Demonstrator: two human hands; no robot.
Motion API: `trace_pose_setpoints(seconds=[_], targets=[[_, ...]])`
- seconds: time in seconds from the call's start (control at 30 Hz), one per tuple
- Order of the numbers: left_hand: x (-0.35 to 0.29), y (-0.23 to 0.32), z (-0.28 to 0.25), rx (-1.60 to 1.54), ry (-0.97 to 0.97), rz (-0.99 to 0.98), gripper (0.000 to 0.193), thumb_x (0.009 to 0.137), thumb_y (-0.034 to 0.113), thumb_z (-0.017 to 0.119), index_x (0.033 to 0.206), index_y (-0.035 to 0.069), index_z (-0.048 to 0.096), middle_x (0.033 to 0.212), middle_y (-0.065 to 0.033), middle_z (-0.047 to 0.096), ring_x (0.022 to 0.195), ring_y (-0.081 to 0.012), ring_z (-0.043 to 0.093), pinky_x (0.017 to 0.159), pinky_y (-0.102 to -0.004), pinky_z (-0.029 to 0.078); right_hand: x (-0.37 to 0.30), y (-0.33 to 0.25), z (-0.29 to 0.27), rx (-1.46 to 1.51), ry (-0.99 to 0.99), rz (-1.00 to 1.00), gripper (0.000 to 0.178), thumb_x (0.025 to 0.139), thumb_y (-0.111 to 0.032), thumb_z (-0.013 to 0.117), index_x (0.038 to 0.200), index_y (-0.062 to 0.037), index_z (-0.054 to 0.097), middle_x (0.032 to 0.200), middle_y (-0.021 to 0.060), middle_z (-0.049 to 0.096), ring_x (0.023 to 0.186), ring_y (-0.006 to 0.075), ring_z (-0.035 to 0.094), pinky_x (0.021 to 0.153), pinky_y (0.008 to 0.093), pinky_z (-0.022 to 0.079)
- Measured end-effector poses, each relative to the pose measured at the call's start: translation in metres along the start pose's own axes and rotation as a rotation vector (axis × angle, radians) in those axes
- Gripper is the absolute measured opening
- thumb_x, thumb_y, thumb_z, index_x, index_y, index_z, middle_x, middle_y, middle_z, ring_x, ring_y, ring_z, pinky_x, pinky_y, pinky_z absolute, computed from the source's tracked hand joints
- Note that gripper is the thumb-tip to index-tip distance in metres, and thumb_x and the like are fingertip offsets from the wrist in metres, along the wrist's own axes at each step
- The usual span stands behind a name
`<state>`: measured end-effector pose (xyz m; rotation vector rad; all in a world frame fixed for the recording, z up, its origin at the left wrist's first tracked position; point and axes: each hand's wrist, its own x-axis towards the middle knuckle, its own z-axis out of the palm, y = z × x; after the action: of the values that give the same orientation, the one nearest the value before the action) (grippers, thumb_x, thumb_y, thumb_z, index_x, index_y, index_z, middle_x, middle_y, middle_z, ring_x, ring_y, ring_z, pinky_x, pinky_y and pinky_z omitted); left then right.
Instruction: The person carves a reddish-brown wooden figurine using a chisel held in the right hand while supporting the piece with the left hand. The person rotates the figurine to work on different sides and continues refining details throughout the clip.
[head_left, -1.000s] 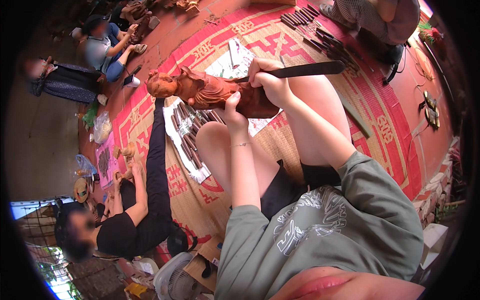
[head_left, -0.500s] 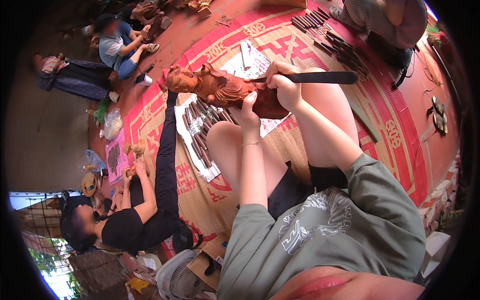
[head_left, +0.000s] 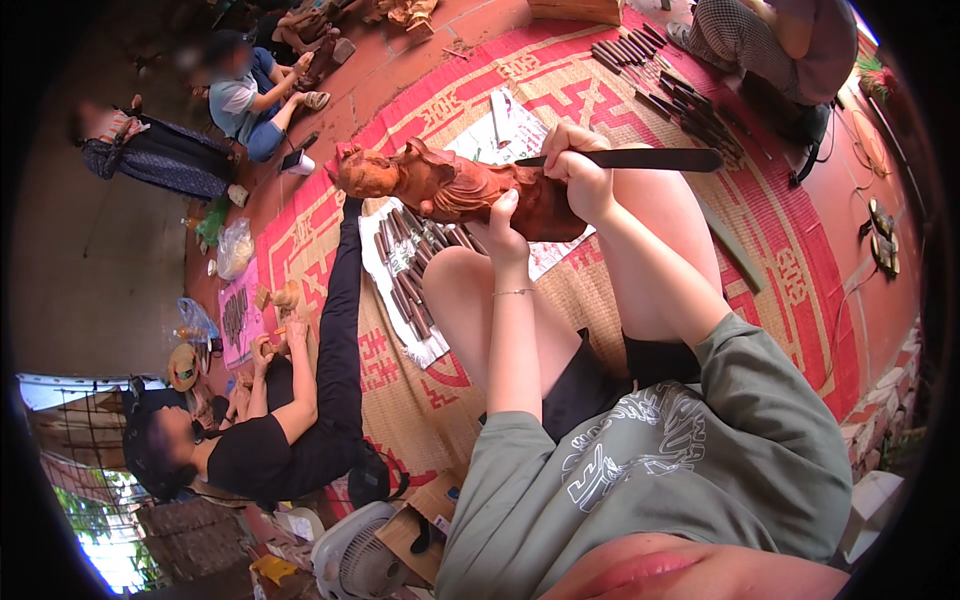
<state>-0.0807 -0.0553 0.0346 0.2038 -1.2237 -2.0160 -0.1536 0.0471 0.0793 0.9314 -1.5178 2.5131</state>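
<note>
A reddish-brown carved wooden figurine (head_left: 460, 192) lies on its side above my lap, its head to the left and its base to the right. My left hand (head_left: 503, 232) is closed around its lower body from the near side, thumb on top. In my right hand (head_left: 580, 172) is a long carving tool (head_left: 660, 159) with a flat dark handle sticking out to the right. Its thin end points left and meets the figurine's robe; the tip's exact shape is too small to tell.
Beneath me spreads a red and tan woven mat (head_left: 400, 350). Dark-handled tools (head_left: 405, 275) lie on white cloth by my knee, and more tools (head_left: 690, 110) lie farther right. A person in black (head_left: 270, 445) sits at left beside a white fan (head_left: 360, 550). Others sit farther off.
The whole view has shifted slightly. Both hands keep their hold on the figurine and the carving tool, with the right hand's fingers a little changed in pose.
</note>
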Motion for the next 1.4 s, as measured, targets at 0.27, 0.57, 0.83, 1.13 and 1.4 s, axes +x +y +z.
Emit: trace_pose_setpoints(seconds=[0.27, 0.57, 0.83, 1.13, 1.4], targets=[[0.001, 0.004, 0.004, 0.052, 0.014, 0.016, 0.058, 0.073, 0.005, 0.061, 0.126, -0.003, 0.038, 0.122, -0.0104, 0.047, 0.111, -0.0194, 0.047, 0.100, -0.0323, 0.035, -0.006, 0.008, 0.000, -0.163, 0.118, 0.033, 0.004, 0.063, 0.000, 0.047, 0.062, 0.0025, 0.050, 0.061, 0.0069, 0.051, 0.059, 0.0135, 0.046, 0.057, 0.0247, 0.037], [0.004, 0.001, -0.001, 0.023, 0.033, 0.004, 0.053, 0.073, 0.007, 0.058, 0.124, 0.000, 0.043, 0.114, -0.0099, 0.052, 0.101, -0.0208, 0.055, 0.089, -0.0340, 0.047, -0.001, 0.008, 0.000, -0.105, -0.114, 0.001, 0.005, 0.061, -0.002, 0.049, 0.061, 0.0031, 0.048, 0.060, 0.0085, 0.050, 0.058, 0.0149, 0.045, 0.056, 0.0263, 0.036], [0.001, 0.009, 0.010, -0.051, 0.049, -0.001, 0.046, 0.074, 0.007, 0.057, 0.118, -0.001, 0.048, 0.106, -0.0103, 0.056, 0.097, -0.0211, 0.058, 0.085, -0.0352, 0.051, 0.002, 0.007, -0.002, -0.103, -0.127, -0.050, 0.005, 0.063, -0.002, 0.048, 0.061, 0.0026, 0.051, 0.056, 0.0083, 0.052, 0.054, 0.0146, 0.049, 0.053, 0.0275, 0.039], [0.008, -0.001, -0.004, -0.067, 0.026, 0.009, 0.047, 0.073, 0.007, 0.055, 0.119, 0.001, 0.047, 0.105, -0.0106, 0.057, 0.092, -0.0232, 0.062, 0.083, -0.0380, 0.054, 0.000, 0.008, -0.003, -0.203, -0.053, -0.117, 0.004, 0.063, -0.001, 0.049, 0.062, 0.0023, 0.052, 0.057, 0.0076, 0.052, 0.054, 0.0149, 0.049, 0.053, 0.0278, 0.039], [0.006, 0.001, -0.007, -0.071, 0.002, -0.091, 0.055, 0.072, 0.006, 0.060, 0.123, -0.003, 0.042, 0.118, -0.0102, 0.050, 0.106, -0.0196, 0.051, 0.097, -0.0322, 0.039, -0.002, 0.009, -0.002, -0.213, -0.108, -0.104, 0.003, 0.062, 0.000, 0.049, 0.062, 0.0020, 0.051, 0.059, 0.0081, 0.053, 0.055, 0.0145, 0.048, 0.054, 0.0278, 0.039]])
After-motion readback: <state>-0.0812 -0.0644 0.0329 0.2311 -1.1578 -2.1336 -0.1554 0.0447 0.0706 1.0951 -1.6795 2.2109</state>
